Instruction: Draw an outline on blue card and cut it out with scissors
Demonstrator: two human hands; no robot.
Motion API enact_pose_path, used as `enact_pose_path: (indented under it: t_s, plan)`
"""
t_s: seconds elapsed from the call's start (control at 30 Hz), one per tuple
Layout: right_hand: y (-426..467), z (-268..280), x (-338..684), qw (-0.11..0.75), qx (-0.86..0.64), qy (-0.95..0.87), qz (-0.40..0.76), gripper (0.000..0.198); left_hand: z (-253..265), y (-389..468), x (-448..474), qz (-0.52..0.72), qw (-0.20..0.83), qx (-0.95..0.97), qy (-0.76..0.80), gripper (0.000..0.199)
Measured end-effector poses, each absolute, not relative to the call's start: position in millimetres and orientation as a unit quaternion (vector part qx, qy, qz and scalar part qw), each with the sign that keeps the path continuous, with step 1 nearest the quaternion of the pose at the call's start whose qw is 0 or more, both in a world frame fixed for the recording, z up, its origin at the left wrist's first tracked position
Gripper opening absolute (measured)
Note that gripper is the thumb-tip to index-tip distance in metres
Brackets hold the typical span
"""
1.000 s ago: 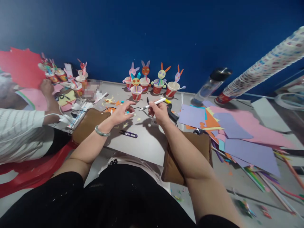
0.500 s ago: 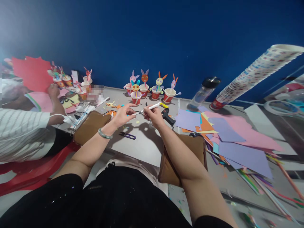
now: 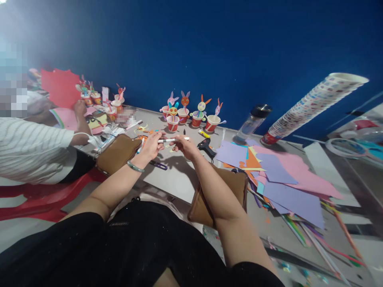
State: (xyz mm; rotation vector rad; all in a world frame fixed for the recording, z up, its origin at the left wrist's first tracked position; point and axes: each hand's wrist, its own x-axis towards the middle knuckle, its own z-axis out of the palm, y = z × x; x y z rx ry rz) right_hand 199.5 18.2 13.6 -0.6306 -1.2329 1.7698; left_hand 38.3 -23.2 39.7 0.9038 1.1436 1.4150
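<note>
A slim white marker pen [image 3: 170, 140] with dark bands lies nearly level between my two hands, above the table. My left hand [image 3: 152, 147], with a bangle at the wrist, is closed on its left end. The right end is pinched by my right hand [image 3: 186, 146]. Purple-handled thread snips [image 3: 158, 164] lie under my left wrist, partly hidden. Beside my right hand is a black glue gun [image 3: 207, 148], with a yellow piece [image 3: 204, 134] behind it. A small dark pointed object [image 3: 184, 132] is just beyond my fingers.
Paper-cup rabbits [image 3: 172, 123] stand along the blue wall. To the right are a clear bottle [image 3: 253, 123], a leaning stack of paper cups [image 3: 314, 107] and coloured sheets [image 3: 293, 199]. Brown cushions [image 3: 119, 153] edge the table. A co-worker's arm [image 3: 82, 123] is at left.
The marker pen has gone from slanted to nearly level, and my left hand now grips its left end. My view has shifted slightly.
</note>
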Motion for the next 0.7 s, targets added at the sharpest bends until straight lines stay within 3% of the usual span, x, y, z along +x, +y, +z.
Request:
enact_pose_path:
  t_s: [0.27, 0.7]
  plan:
    - [18.6, 7.6, 203.7, 0.402, -0.219, -0.522, 0.719, 0.039, 38.1, -40.7, 50.3, 0.588, 0.525, 0.352, 0.505, 0.01]
    - [11.2, 0.7, 197.6, 0.355, -0.226, -0.506, 0.753, 0.038, 33.7, -45.0, 43.8, 0.572, 0.498, 0.338, 0.558, 0.012]
